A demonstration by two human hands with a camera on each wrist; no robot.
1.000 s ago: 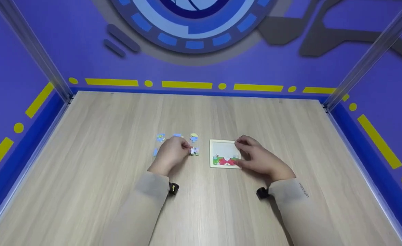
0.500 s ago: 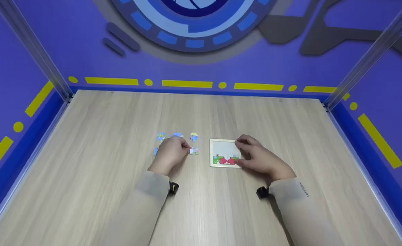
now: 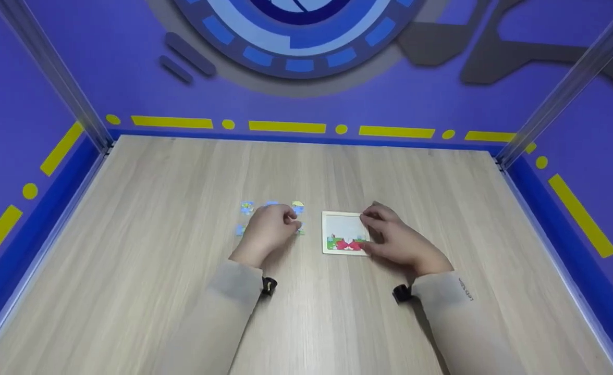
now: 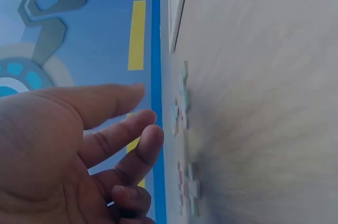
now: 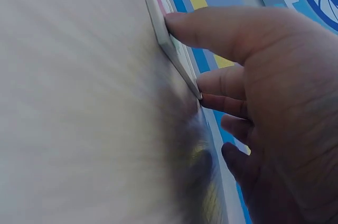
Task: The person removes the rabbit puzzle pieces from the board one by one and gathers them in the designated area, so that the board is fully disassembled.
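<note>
My left hand (image 3: 270, 229) hovers over two short rows of loose jigsaw pieces. Its thumb and fingers stand apart in the left wrist view, with nothing between them. Beneath it some jigsaw pieces (image 4: 184, 94) lie flat on the table; others are partly hidden by the hand in the head view, where a blue piece (image 3: 247, 207) shows at the upper left. My right hand (image 3: 397, 237) holds the right side of a square, pale-rimmed puzzle tray (image 3: 324, 234), thumb over the near part and fingers at the far corner. Red and green fitted pieces (image 3: 343, 245) line the tray's near side.
The wood-grain tabletop (image 3: 306, 323) stretches out around the tray and the pieces. Blue-purple panels (image 3: 306, 109) with yellow markings enclose its back and sides. A small black device (image 3: 269, 286) is strapped at the left wrist, another (image 3: 402, 293) at the right.
Fingertips of my left hand have left the side of the lower right piece and moved slightly right, now covering most of it. The right hand has kept its hold on the tray.
</note>
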